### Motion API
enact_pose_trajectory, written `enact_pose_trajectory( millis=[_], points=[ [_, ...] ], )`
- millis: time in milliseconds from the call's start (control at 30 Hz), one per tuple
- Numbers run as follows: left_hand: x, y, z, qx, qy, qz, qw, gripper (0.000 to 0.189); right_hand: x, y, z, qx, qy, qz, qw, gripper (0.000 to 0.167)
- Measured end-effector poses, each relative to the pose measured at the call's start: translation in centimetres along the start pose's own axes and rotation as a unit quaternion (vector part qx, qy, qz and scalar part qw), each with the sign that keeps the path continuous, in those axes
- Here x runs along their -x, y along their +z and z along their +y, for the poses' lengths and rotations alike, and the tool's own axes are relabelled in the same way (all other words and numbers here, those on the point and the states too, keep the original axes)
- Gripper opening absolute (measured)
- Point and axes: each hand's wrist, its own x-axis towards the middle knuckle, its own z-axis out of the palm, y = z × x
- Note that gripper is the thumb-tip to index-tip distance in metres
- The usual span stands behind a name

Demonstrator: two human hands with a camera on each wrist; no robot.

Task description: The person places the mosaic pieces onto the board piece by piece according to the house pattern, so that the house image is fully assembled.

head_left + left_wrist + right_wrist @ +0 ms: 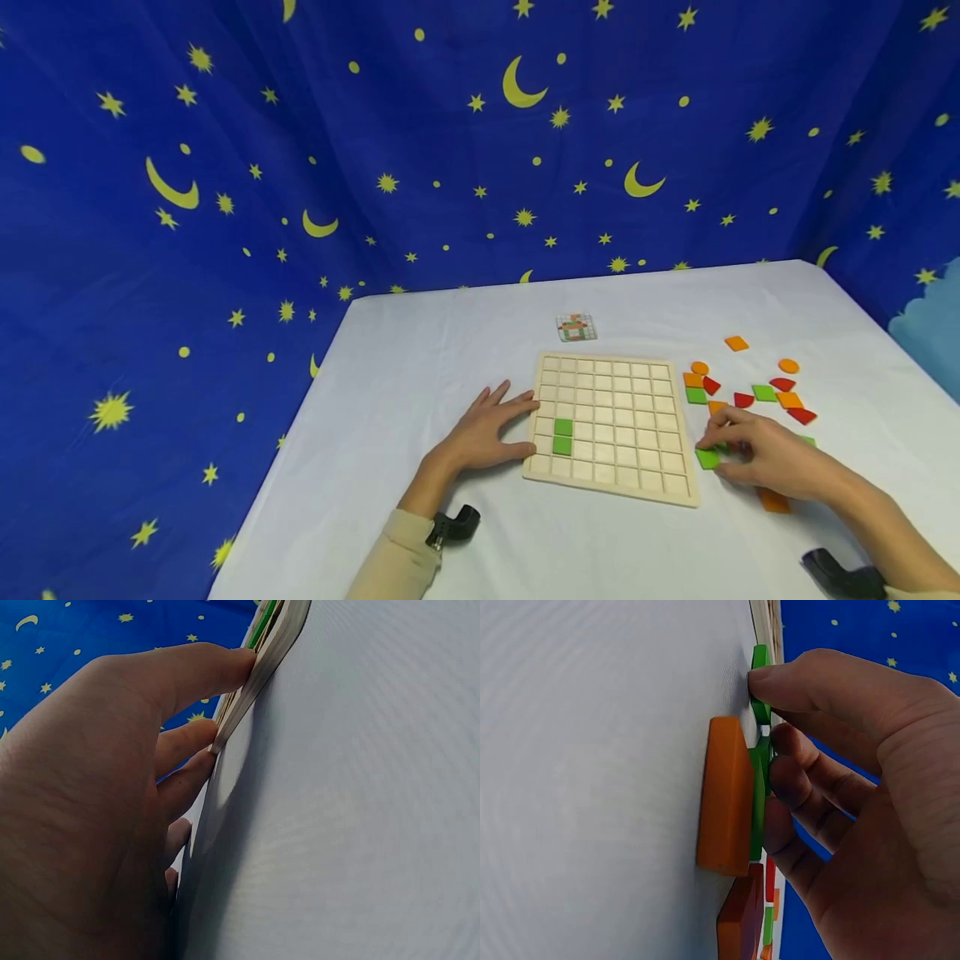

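Note:
My left hand rests against the left edge of a light wooden grid board, its fingers extended. In the left wrist view, the thumb and two fingertips touch the board's rim. Two green square tiles sit in neighbouring cells, one above the other, at the board's lower left. Beside the board's right edge, my right hand pinches another green square tile between thumb and forefinger, close to the tabletop. Its other fingers are bent over more green pieces, partly hidden by the hand.
Orange, red and green tiles lie scattered to the board's right. Orange pieces lie under and below my right hand. Behind the board is a small pattern card on the white tablecloth. A blue starry curtain hangs behind.

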Motion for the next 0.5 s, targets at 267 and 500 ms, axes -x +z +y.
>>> enact_pose_trajectory(
  millis=[267,500],
  points=[
    [0.0,-0.03,0.04,0.002,0.002,-0.002,1.0,0.072,0.11,0.02,-0.37,-0.003,0.014,-0.001,0.9999,0.024],
    [0.04,0.09,-0.09,0.0,0.001,0.0,1.0,0.071,0.16,-0.11,-0.55,-0.012,0.004,0.004,0.9999,0.028]
  ],
)
